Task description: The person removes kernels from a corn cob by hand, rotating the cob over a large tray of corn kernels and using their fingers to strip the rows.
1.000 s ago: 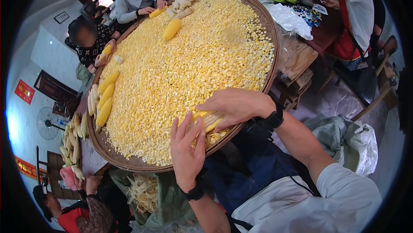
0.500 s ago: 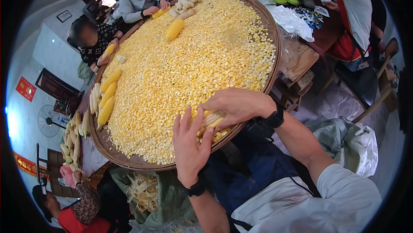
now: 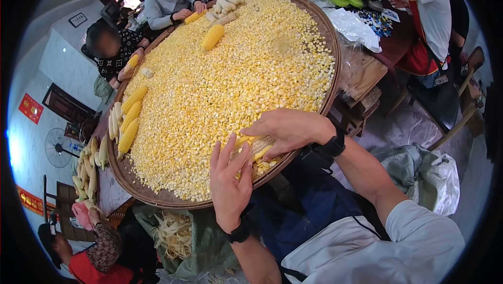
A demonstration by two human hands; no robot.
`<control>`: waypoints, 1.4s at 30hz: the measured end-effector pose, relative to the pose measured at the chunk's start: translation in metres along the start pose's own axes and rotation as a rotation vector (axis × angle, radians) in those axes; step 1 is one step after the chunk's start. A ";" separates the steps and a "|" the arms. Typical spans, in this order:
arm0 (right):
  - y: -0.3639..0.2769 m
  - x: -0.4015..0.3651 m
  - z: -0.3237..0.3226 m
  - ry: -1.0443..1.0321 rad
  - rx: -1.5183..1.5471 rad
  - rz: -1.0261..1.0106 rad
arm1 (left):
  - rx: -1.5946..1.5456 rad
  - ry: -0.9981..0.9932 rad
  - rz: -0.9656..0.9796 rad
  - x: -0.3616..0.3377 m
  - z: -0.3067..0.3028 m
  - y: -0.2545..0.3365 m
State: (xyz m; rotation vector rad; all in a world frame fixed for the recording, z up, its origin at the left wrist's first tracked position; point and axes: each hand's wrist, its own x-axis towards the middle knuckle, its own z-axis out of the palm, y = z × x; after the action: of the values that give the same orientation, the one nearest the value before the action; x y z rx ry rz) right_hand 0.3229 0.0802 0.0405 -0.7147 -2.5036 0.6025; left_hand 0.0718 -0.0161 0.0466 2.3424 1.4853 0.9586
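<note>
A broad round woven tray [image 3: 149,196] filled most of the view, heaped almost to its rim with loose yellow corn kernels [image 3: 225,79]. Whole ears [image 3: 129,122] lay in a row along its far left edge, and other people sat at the far side. At the near rim, the person's right hand [image 3: 291,126] arched over a partly stripped corn cob [image 3: 260,146]. Its grip was closed on the cob from above, with the fingers curled down round it. The left hand [image 3: 229,179] stood beside it with the fingers spread and straight. That grip was open, with the fingertips pressed flat against the cob's left end rather than wrapped about it.

The work in hand looked like shelling, rubbing kernels off the cob so that they dropped into the heap. The next move would seem to call for a firm hold from the right hand and a twist or push from the left across the rows that were left, kept over the tray so nothing spilled past the rim.

The cob lay just inside the near rim, resting on the kernels. It showed pale, bare patches alongside rows of yellow kernels, and much of it was hidden under the right hand.
</note>
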 end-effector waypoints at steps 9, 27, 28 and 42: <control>0.001 0.001 0.002 0.061 0.002 -0.013 | -0.053 0.009 -0.043 0.001 0.001 0.005; 0.002 0.000 0.005 0.067 -0.007 -0.009 | 0.050 -0.010 0.021 0.000 0.003 0.002; 0.002 0.000 0.006 0.071 -0.006 -0.014 | 0.049 -0.010 0.023 0.000 0.003 0.002; -0.005 0.002 -0.001 0.017 0.001 0.041 | 0.089 -0.075 0.017 0.006 0.002 0.007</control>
State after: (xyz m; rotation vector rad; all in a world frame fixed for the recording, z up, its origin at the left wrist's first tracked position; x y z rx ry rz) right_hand 0.3198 0.0778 0.0448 -0.7693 -2.4783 0.6095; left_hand 0.0798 -0.0134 0.0507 2.4281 1.5113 0.8148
